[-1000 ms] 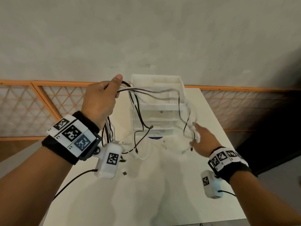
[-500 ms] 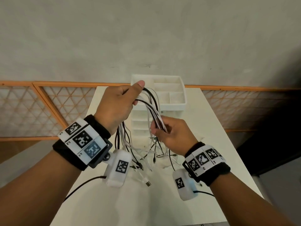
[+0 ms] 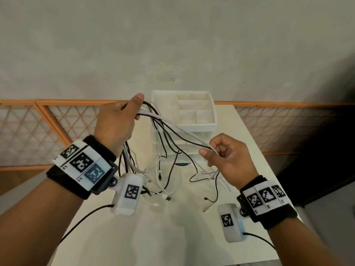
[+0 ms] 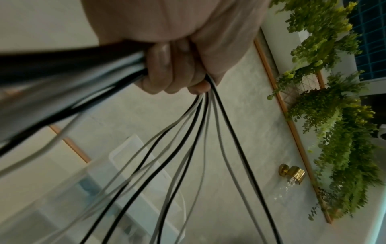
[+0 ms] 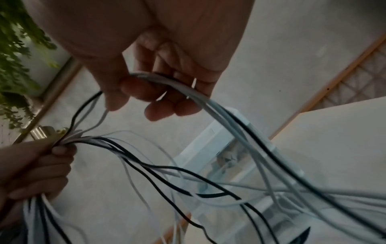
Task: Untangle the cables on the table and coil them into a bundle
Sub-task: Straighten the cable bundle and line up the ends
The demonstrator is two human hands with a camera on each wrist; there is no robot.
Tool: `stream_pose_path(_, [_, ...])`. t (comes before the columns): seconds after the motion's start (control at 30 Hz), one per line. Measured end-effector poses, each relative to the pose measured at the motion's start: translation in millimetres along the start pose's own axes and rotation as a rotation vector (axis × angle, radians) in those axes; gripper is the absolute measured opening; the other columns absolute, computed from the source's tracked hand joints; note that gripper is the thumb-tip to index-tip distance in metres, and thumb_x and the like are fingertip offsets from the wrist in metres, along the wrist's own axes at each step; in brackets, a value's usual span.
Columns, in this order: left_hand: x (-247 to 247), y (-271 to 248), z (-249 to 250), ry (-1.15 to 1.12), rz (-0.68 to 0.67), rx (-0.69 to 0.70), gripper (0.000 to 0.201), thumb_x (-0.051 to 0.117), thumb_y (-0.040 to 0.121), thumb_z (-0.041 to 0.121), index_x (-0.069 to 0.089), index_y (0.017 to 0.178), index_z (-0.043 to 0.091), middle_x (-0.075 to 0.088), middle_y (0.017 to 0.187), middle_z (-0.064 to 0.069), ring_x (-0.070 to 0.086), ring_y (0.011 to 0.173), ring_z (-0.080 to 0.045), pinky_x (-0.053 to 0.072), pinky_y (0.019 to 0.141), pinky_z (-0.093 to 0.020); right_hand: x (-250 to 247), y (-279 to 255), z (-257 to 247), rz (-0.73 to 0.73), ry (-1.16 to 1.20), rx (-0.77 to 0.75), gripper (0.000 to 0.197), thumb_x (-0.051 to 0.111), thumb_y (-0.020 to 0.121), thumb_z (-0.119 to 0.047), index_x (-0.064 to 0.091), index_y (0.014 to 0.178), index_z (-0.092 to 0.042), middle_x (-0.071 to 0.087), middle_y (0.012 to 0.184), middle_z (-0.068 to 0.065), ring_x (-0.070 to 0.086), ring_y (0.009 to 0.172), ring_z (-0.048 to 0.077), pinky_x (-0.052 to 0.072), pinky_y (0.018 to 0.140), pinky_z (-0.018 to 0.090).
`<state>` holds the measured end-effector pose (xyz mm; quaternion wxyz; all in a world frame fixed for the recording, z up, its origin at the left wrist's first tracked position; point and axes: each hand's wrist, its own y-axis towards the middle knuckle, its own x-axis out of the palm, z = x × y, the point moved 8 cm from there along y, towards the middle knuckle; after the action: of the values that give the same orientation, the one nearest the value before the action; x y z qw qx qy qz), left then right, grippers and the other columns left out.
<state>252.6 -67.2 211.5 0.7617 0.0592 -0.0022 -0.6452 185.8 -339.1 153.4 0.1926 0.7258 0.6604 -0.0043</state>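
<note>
Several thin black and white cables (image 3: 173,134) hang in a tangle above the white table (image 3: 134,237). My left hand (image 3: 117,121) is raised at the left and grips the gathered cables (image 4: 188,132) in its fist, thumb on top. My right hand (image 3: 224,156) is lower and to the right, fingers curled round a few strands (image 5: 208,102) that run back to the left hand (image 5: 39,165). Loose ends with plugs (image 3: 168,198) trail onto the table below both hands.
A white drawer organiser (image 3: 194,127) with an open compartment tray on top stands at the table's far middle, right behind the cables. An orange-framed lattice panel (image 3: 38,131) runs along the wall. The table's right edge (image 3: 272,169) drops to a dark floor.
My right hand has drawn away from the left, down and to the right, pulling a few strands out taut. The left hand has lifted slightly and keeps its grip on the bunch.
</note>
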Motion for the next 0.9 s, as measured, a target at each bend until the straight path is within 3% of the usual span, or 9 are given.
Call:
stream_pose_path(0.13, [-10,4,10,-0.156,0.063,-0.025,0.052,0.064,0.09,0.045,0.043,0.048,0.023,0.023,0.05,-0.001,0.015,0.036,-0.014,0.013,0.042,-0.019,28,-24,59,-0.445,-0.585,0.213,0.04,0.065,0.091,-0.045,0.066,0.066,-0.014,0.068,0.062,0.003,0.066,0.063,0.02,0.05,0.061,0.031])
stream_pose_path(0.23, [-10,6,22,-0.23,0.039,-0.022,0.052,0.062,0.093,0.041,0.04,0.051,0.02,0.021,0.044,0.002,0.013,0.036,-0.014,0.008,0.044,-0.025,26,-48,125,-0.599,-0.886,0.478,0.055,0.044,0.099,-0.053,0.071,0.087,-0.006,0.072,0.09,0.015,0.067,0.09,0.031,0.052,0.081,0.036])
stream_pose_path(0.33, [-6,1,24,-0.242,0.011,-0.023,0.057,0.061,0.094,0.04,0.04,0.044,0.023,0.019,0.04,0.005,0.012,0.034,-0.012,0.007,0.044,-0.025,9,-45,145,-0.528,-0.898,0.619,0.057,0.031,0.103,-0.053,0.069,0.11,-0.01,0.062,0.127,0.023,0.053,0.126,0.037,0.044,0.103,0.039])
stream_pose_path(0.4, [-6,0,22,-0.252,-0.007,-0.03,0.052,0.06,0.094,0.043,0.04,0.053,0.018,0.019,0.041,0.005,0.011,0.034,-0.012,0.007,0.044,-0.026,-10,-27,137,-0.347,-0.858,0.604,0.053,0.033,0.102,-0.052,0.057,0.133,-0.017,0.024,0.157,0.029,0.034,0.142,0.042,0.032,0.114,0.04])
stream_pose_path(0.47, [-7,-1,22,-0.239,-0.025,-0.031,0.05,0.06,0.093,0.044,0.04,0.056,0.017,0.02,0.041,0.004,0.012,0.035,-0.013,0.007,0.044,-0.027,-31,-15,128,-0.176,-0.817,0.563,0.055,0.044,0.098,-0.055,0.045,0.144,-0.026,0.004,0.164,0.021,0.032,0.143,0.042,0.03,0.115,0.043])
stream_pose_path(0.6, [-3,-6,24,-0.22,-0.076,-0.011,0.053,0.063,0.092,0.042,0.04,0.051,0.018,0.021,0.039,0.006,0.012,0.034,-0.013,0.009,0.043,-0.025,-27,-18,120,-0.391,-0.907,0.534,0.08,0.071,0.077,-0.062,0.043,0.145,-0.032,0.038,0.156,0.001,0.043,0.138,0.026,0.037,0.113,0.042])
stream_pose_path(0.67, [5,-11,23,-0.192,-0.123,-0.013,0.056,0.064,0.092,0.042,0.038,0.046,0.022,0.02,0.042,0.005,0.012,0.036,-0.014,0.009,0.044,-0.025,-18,-4,81,-0.246,-0.641,0.38,0.065,0.075,0.077,-0.056,0.056,0.133,-0.029,0.059,0.135,-0.008,0.06,0.117,0.015,0.048,0.094,0.032])
stream_pose_path(0.77, [22,-21,21,-0.109,-0.229,0.007,0.056,0.064,0.092,0.04,0.031,0.051,0.02,0.018,0.046,0.001,0.011,0.039,-0.014,0.009,0.044,-0.025,-4,19,4,0.04,-0.193,0.079,0.022,0.071,0.089,-0.03,0.067,0.11,-0.025,0.07,0.108,-0.012,0.064,0.093,0.004,0.046,0.076,0.017])
stream_pose_path(0.9, [43,-35,24,-0.04,-0.352,0.053,0.059,0.063,0.092,0.039,0.022,0.056,0.019,0.016,0.05,0.001,0.01,0.041,-0.016,0.011,0.044,-0.026,49,33,-36,-0.159,-0.096,-0.017,0.026,0.071,0.085,-0.007,0.065,0.108,-0.019,0.071,0.101,-0.002,0.065,0.082,0.007,0.052,0.075,0.02])
